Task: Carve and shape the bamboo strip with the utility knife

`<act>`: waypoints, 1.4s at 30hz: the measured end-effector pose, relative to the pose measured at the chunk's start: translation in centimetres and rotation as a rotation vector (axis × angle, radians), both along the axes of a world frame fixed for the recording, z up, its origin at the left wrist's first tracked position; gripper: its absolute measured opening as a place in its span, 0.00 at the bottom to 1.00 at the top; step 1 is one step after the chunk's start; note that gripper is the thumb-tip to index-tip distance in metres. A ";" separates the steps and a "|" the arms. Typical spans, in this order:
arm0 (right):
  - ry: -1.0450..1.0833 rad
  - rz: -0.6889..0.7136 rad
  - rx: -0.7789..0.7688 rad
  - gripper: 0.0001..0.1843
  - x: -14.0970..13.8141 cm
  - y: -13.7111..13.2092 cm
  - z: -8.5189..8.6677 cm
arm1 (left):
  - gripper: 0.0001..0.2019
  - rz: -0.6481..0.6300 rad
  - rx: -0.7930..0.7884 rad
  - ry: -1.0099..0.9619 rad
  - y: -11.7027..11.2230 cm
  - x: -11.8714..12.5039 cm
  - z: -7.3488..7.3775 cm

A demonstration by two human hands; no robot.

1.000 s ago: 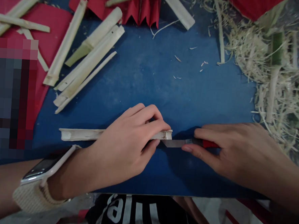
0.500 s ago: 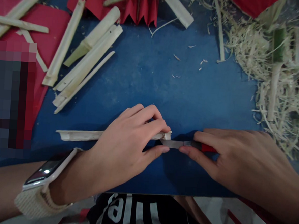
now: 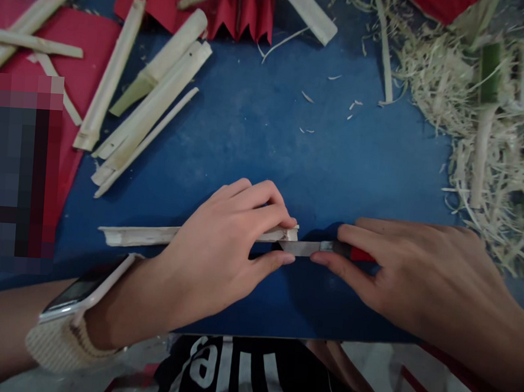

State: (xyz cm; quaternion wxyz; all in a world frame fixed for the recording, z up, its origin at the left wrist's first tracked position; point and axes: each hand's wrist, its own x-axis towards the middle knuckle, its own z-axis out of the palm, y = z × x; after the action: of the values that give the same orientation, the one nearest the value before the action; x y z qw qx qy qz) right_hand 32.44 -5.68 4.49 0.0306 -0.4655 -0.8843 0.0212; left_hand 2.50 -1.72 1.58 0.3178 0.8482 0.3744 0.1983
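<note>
My left hand (image 3: 227, 244) presses a split bamboo strip (image 3: 139, 236) down near its right end. The strip lies level on the blue table (image 3: 317, 164), hollow side toward me, its middle hidden under the hand. A utility knife (image 3: 303, 249) with a red and dark handle is gripped in my right hand (image 3: 412, 276), thumb and forefinger near the base of the blade. The blade points left and lies along the front edge of the strip's right end, just above my left thumb. Whether it bites into the bamboo, I cannot tell.
Several split bamboo pieces (image 3: 161, 95) lie at the upper left, some on a red sheet (image 3: 94, 38). Pleated red paper (image 3: 251, 12) sits at the top. A heap of pale shavings (image 3: 513, 152) spreads along the right side. The table's front edge is close to my body.
The whole view has shifted very slightly. Both hands, the strip and the knife keep nearly the same places relative to each other.
</note>
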 end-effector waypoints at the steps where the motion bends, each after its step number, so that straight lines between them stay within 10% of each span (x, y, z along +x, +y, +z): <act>1: -0.004 -0.007 -0.003 0.40 -0.1 0.0 0.0 | 0.09 -0.004 -0.003 0.002 0.1 0.0 0.0; 42: 0.013 0.034 0.115 0.40 0.5 1.0 -1.0 | 0.06 -0.048 0.078 -0.038 0.2 -0.4 -0.7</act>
State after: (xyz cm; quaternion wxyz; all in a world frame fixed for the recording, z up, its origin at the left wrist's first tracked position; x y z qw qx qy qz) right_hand 32.94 -4.71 3.52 0.0623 -0.4475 -0.8917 -0.0260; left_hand 2.09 -1.49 0.85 0.2964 0.8648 0.3398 0.2209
